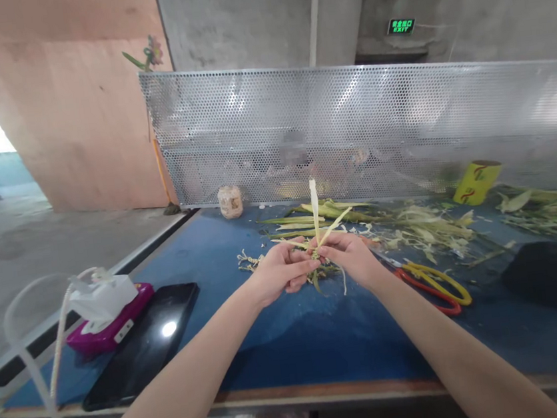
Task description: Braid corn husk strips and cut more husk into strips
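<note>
So the person has both hands together over the middle of the blue tabletop (295,355), working on a little bundle of plant strips (315,208). One pale strip sticks straight up, another slants off to the right, and the lower part looks knotted or woven, though it's too small and half covered to say which. The left hand (285,268) is nearly closed, fingers curled, thumb and fingertips pinching the bundle from the left. The right hand (352,257) has thumb and index pinched on it from the right, the other fingers curled in.

What could go wrong? Biggest worry imo is slack: it's all fingertip grip, so if either pinch eases, the crossing at the bottom could spring loose. Those strips look thin and papery too, so a hard tug might split one. The upright one seems most exposed, since most of it stands free.

Also, the scissors (431,285) with red and yellow handles (one pair or two, can't tell) lie just beside the right forearm, so a careless elbow could shove them. And with the loose husk pile (425,222) on the far right and green stalks (329,213) right behind the hands, a stray strip could easily get tangled in.
</note>
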A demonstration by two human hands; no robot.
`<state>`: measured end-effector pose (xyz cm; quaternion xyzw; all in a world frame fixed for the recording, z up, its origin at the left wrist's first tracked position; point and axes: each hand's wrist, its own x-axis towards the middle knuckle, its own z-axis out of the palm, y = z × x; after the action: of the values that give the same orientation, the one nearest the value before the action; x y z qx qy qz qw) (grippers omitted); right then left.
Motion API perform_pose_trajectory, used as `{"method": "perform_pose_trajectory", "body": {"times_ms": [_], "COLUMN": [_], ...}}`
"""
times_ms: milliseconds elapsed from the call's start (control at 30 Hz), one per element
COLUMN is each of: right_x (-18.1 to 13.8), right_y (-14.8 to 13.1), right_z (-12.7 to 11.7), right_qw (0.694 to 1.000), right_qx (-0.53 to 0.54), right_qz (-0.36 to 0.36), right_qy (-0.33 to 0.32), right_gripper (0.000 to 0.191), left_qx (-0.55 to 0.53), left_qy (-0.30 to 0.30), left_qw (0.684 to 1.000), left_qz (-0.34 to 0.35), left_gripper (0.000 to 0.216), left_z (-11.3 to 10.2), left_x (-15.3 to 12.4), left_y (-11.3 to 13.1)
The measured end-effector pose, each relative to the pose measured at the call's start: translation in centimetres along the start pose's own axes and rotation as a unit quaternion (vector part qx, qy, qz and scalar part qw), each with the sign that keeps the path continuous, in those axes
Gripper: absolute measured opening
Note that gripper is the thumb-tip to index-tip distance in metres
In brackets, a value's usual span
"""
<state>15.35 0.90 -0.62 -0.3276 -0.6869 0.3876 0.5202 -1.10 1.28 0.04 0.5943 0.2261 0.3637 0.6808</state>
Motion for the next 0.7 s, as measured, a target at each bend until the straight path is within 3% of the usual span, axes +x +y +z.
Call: {"method": "perform_pose_trajectory", "body": {"times_ms": [233, 333, 433, 567, 700], "right_x": [0.0, -0.1, -0.4, -0.7, -0.6], "right_y": [-0.1, -0.2, -0.8, -1.8, -1.7], "right_z": [0.2, 0.3, 0.3, 0.2, 0.4], "right_qw": [0.999, 0.992, 0.951, 0.919, 0.926], "right_qx": [-0.034, -0.103, -0.231, -0.302, -0.285], "right_qz": [-0.015, -0.025, -0.120, -0.231, -0.240], "right_qy": [-0.004, 0.069, 0.164, 0.104, 0.061], "right_gripper": [0.016, 0.022, 0.038, 0.018, 0.010], "left_qx": [0.014, 0.019, 0.029, 0.003, -0.026], "left_qy": [0.006, 0.030, 0.070, 0.090, 0.116], "left_qw": [1.000, 0.999, 0.996, 0.995, 0.992], "left_qz": [0.008, 0.032, 0.049, 0.036, 0.034], "left_gripper": [0.060, 0.059, 0.058, 0.050, 0.044], "left_z": [0.3, 0.2, 0.1, -0.2, -0.5], "left_x": [-0.1, 0.1, 0.4, 0.7, 0.8], "left_y": [0.2, 0.0, -0.3, -0.6, -0.6]}}
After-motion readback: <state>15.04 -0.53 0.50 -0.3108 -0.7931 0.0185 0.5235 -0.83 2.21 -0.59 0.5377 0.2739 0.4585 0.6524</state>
